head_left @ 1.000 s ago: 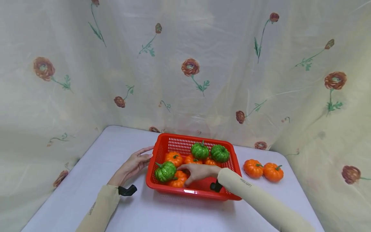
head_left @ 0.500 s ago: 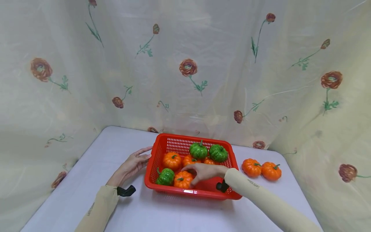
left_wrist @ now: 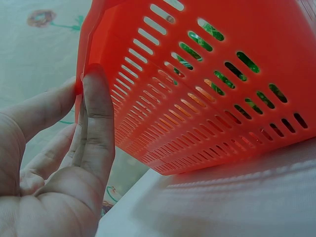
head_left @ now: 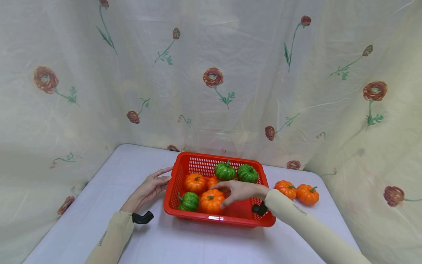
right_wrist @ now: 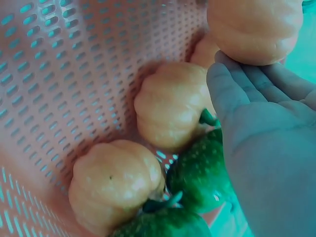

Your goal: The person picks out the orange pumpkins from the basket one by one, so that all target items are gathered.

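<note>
In the head view, a red plastic basket (head_left: 217, 219) holds orange pumpkins and green pumpkins. My right hand (head_left: 240, 190) reaches over it and grips an orange pumpkin (head_left: 211, 201) near the front wall. The right wrist view has this pumpkin (right_wrist: 254, 29) at the fingers, above the others. On the left side, my left hand (head_left: 155, 186) is at the basket's rim; in the left wrist view its digits (left_wrist: 98, 106) pinch the rim lip from either side. A green pumpkin (head_left: 189, 201) and another orange pumpkin (head_left: 195, 183) lie left of the gripped one.
Two green pumpkins (head_left: 225, 171) rest along the basket's back wall, with a partly covered orange pumpkin (head_left: 212, 181) before them. Two orange pumpkins (head_left: 307, 194) sit on the white table (head_left: 138, 161) to the right. A flowered curtain (head_left: 158, 73) hangs behind the table.
My right hand has moved right and slightly up, bringing the orange pumpkin away from the front-left green one, which has settled upright-stemmed in the corner. My left hand stays at the rim.
</note>
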The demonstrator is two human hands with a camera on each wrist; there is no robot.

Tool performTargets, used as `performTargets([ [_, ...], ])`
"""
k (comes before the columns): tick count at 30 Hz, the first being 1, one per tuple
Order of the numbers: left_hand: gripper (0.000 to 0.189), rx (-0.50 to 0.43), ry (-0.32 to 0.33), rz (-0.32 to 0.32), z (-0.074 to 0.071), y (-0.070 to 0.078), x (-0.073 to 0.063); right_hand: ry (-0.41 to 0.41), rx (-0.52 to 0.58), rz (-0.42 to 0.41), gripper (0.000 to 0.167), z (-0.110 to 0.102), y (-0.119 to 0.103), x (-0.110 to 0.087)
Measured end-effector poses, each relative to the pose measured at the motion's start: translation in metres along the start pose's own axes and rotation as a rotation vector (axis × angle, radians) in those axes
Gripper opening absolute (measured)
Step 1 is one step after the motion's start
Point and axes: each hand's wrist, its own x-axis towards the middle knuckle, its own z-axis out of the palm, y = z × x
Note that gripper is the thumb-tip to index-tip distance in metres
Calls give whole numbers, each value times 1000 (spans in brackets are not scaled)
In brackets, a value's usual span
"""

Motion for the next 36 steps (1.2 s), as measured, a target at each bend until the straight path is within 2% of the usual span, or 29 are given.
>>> performTargets([
  [6,60,-1,-6,5,0,0,-1,17,74,-7,69,-8,3,-17],
  [13,62,2,-14,11,1,-1,1,67,142,-12,63,-20,15,-46],
  [17,62,4,-26,17,1,-2,0,124,198,53,64,-23,19,-66],
  [21,62,3,-39,24,1,-2,0,183,265,48,66,-27,25,-88],
  [23,62,5,-35,26,0,-2,-1,207,258,28,68,-29,29,-97],
  [27,61,17,-32,28,0,-1,-1,279,224,65,70,-35,36,-119],
  [32,61,13,-33,18,1,-1,-1,359,279,60,70,-36,50,-147],
  [36,62,2,-41,21,1,-2,0,430,255,50,70,-34,65,-167],
])
